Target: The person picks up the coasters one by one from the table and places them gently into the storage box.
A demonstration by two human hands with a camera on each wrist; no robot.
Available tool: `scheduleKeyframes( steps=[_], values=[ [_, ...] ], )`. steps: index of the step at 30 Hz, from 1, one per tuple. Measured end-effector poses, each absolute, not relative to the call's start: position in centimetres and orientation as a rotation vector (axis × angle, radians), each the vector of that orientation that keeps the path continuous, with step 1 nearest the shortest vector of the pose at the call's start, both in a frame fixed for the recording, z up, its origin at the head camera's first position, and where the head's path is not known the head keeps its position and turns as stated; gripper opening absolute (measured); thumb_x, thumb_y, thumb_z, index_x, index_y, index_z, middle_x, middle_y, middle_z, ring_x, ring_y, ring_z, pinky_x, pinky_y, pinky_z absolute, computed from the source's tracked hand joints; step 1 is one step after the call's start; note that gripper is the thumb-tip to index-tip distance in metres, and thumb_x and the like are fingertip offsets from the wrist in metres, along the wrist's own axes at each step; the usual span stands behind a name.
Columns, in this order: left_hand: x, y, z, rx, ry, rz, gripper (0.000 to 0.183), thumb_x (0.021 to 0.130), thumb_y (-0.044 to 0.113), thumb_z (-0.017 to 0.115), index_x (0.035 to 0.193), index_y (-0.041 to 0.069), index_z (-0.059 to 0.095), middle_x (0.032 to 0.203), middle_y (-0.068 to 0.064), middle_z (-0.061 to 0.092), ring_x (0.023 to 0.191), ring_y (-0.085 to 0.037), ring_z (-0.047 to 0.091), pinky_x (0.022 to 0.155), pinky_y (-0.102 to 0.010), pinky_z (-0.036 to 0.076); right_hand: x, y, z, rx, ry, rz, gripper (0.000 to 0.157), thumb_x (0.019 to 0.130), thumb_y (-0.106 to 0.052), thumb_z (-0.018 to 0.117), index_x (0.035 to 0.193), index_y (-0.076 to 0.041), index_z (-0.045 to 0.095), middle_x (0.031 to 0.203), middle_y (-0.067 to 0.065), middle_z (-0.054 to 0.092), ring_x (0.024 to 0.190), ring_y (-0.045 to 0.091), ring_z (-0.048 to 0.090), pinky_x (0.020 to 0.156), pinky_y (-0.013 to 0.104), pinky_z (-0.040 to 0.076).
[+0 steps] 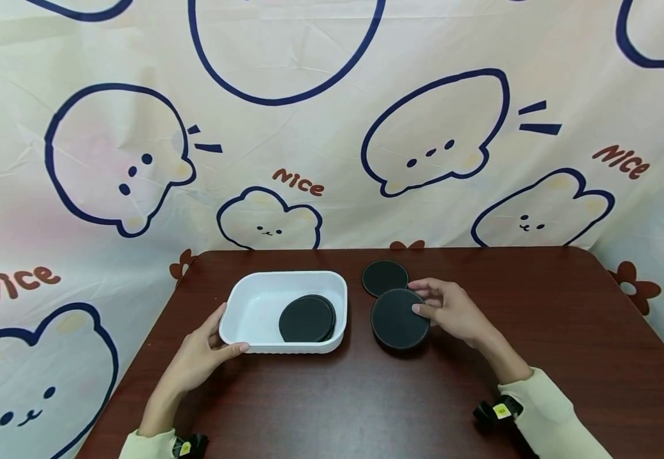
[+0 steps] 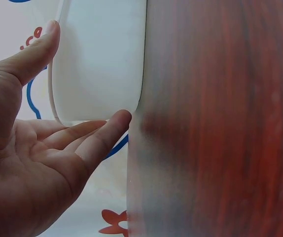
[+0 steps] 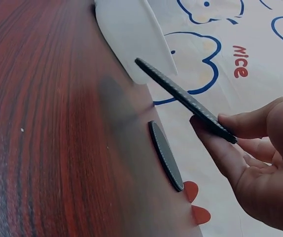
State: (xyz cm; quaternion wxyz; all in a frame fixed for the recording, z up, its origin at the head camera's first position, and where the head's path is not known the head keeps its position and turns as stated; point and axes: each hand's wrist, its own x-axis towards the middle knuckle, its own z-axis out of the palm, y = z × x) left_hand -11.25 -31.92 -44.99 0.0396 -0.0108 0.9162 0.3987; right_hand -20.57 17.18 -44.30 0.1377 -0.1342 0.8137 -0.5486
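My right hand (image 1: pixel 452 312) pinches a round black coaster (image 1: pixel 398 320) between thumb and fingers. In the right wrist view the held coaster (image 3: pixel 181 98) is tilted and raised off the table, its stitched edge showing. Another black coaster (image 1: pixel 385 278) lies flat on the table behind it. To the left stands a white rectangular dish (image 1: pixel 251 312) with a small stack of black coasters (image 1: pixel 307 319) in its right half. My left hand (image 1: pixel 199 354) holds the dish's left front corner, thumb at the front rim and fingers along the left side, as the left wrist view also shows.
The dark brown wooden table (image 1: pixel 332 408) reaches back to a white cloth backdrop (image 1: pixel 343 134) printed with cartoon bears. Each wrist wears a small black device (image 1: pixel 498 411) by a pale sleeve.
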Motion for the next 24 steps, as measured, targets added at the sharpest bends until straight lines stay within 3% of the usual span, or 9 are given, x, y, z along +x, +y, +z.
scheduleKeyframes(
  steps=[16, 24],
  values=[
    [-11.32, -31.79, -44.84, -0.043, 2.822, 1.222, 0.113, 0.092, 0.043, 0.086, 0.173, 0.007, 0.016, 0.163, -0.031, 0.046, 0.136, -0.044, 0.065, 0.098, -0.043, 0.063, -20.55, 17.18, -43.89, -0.339, 2.266, -1.687, 0.049, 0.105, -0.008, 0.068, 0.152, 0.000, 0.055, 0.138, 0.026, 0.064, 0.103, 0.020, 0.078, 0.085, 0.036, 0.067],
    [-11.33, -31.87, -44.81, -0.031, 2.832, 1.237, 0.111, 0.092, 0.043, 0.086, 0.172, 0.007, 0.018, 0.162, -0.030, 0.048, 0.134, -0.044, 0.066, 0.096, -0.040, 0.064, -20.63, 17.04, -43.47, -0.325, 2.102, -1.847, 0.056, 0.106, -0.007, 0.065, 0.157, 0.007, 0.045, 0.142, 0.033, 0.057, 0.098, 0.015, 0.077, 0.086, 0.032, 0.066]
  ],
)
